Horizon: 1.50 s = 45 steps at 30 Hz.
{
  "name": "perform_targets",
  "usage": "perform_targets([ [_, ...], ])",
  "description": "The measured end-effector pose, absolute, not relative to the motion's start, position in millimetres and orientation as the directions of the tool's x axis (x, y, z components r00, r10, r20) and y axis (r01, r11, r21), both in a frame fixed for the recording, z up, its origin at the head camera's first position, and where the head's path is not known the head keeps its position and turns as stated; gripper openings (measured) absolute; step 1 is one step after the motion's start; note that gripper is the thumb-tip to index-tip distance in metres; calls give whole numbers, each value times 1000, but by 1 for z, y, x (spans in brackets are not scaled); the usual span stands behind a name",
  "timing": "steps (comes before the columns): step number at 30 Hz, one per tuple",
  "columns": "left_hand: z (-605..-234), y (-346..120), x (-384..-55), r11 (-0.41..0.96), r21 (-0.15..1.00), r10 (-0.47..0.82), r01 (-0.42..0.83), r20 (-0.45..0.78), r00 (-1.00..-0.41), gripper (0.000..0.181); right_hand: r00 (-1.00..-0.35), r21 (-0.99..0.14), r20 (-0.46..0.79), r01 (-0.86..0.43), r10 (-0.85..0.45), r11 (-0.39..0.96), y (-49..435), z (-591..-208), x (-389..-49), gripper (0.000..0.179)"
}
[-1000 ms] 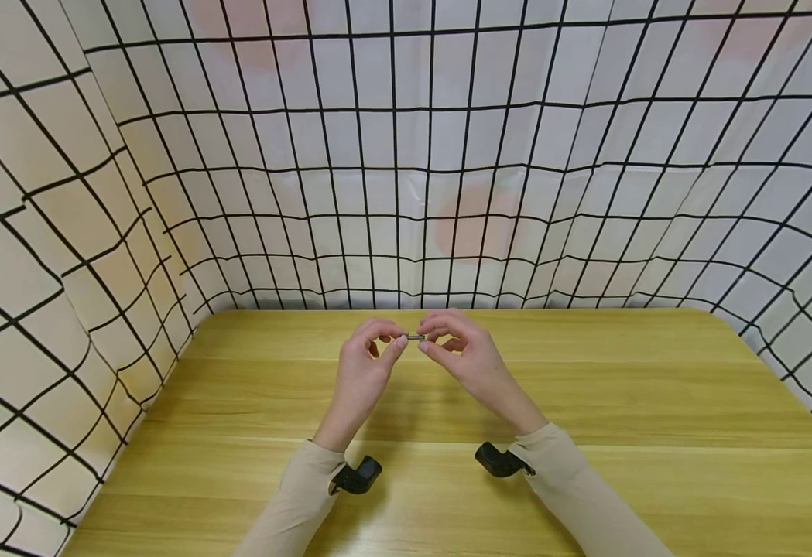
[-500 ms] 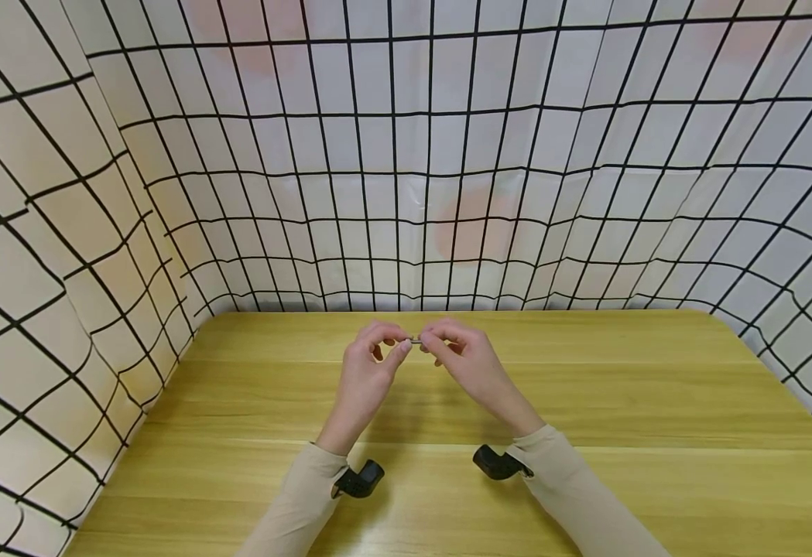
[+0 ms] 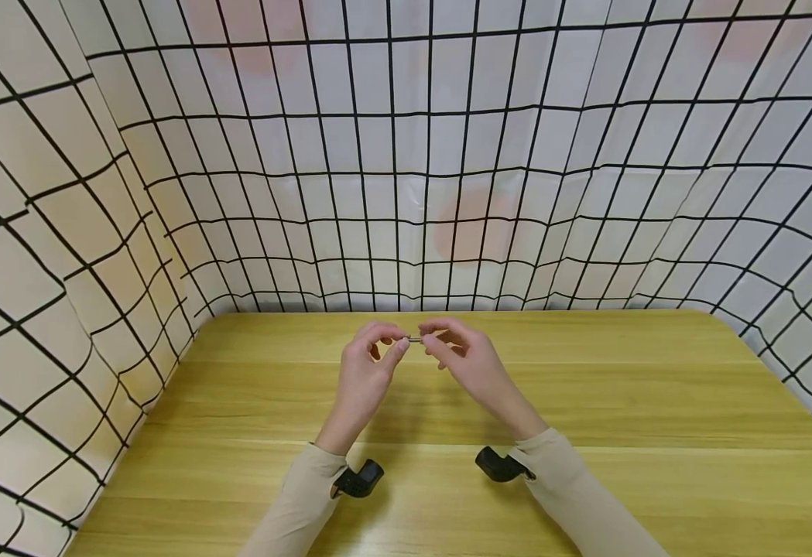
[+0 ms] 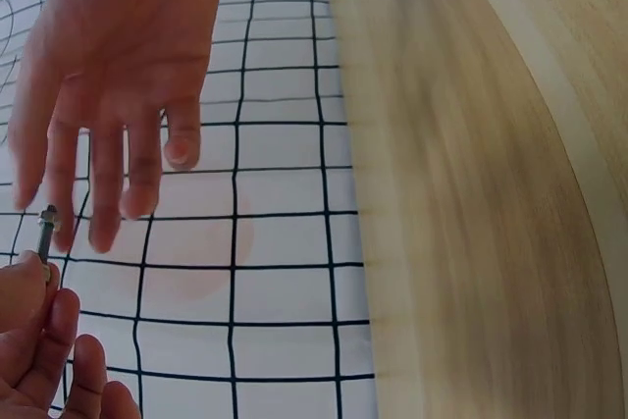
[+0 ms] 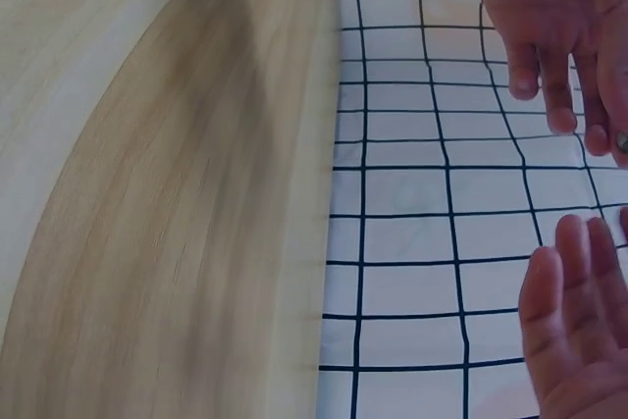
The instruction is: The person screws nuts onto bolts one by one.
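My left hand (image 3: 367, 371) pinches a small metal bolt (image 3: 415, 339) between thumb and forefinger, holding it level above the table. In the left wrist view the bolt (image 4: 45, 238) sticks out past the left fingertips, with a nut (image 4: 49, 216) close to its far end. My right hand (image 3: 474, 360) is at that end, its thumb and forefinger parted on either side of the nut. The other right fingers are nearly straight and spread. In the right wrist view the right hand (image 5: 579, 331) shows below the left hand (image 5: 559, 22), and the bolt is mostly cut off.
A wooden table (image 3: 621, 402) lies under both hands. White sheeting with a black grid (image 3: 406, 193) stands behind and at both sides. A black wrist camera (image 3: 359, 478) sits on the left sleeve, another black camera (image 3: 499, 463) on the right.
The right thumb and fingers came together over the bolt's end half a second ago and are now parted again. The left hand stays almost still, keeping its pinch on the bolt.
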<state>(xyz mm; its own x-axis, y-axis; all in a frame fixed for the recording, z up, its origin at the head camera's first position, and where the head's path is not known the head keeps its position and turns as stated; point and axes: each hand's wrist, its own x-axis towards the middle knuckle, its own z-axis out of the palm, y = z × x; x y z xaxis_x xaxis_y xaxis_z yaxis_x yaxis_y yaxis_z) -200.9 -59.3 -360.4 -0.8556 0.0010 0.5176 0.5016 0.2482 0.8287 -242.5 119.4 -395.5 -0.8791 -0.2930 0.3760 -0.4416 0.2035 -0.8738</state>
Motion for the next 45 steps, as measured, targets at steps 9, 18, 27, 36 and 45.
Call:
perform_targets([
  [9,-359,-59,-199,241,833,1,497,512,-859,3,-813,-808,488,-558,-316,189,116,-377,-228,21],
  [18,-358,-58,-199,237,835,-1,497,512,-859,7,-817,-808,481,-554,-319,200,115,-365,-219,12],
  [27,-358,-59,-198,235,837,39,494,499,-865,3,-830,-841,446,-517,-337,161,117,-369,-223,12],
  [36,-358,-59,-198,246,836,39,490,497,-867,4,-862,-861,395,-468,-318,198,119,-395,-244,21],
  [45,-359,-61,-201,223,834,8,504,515,-857,4,-869,-864,378,-455,-320,215,120,-396,-242,25],
])
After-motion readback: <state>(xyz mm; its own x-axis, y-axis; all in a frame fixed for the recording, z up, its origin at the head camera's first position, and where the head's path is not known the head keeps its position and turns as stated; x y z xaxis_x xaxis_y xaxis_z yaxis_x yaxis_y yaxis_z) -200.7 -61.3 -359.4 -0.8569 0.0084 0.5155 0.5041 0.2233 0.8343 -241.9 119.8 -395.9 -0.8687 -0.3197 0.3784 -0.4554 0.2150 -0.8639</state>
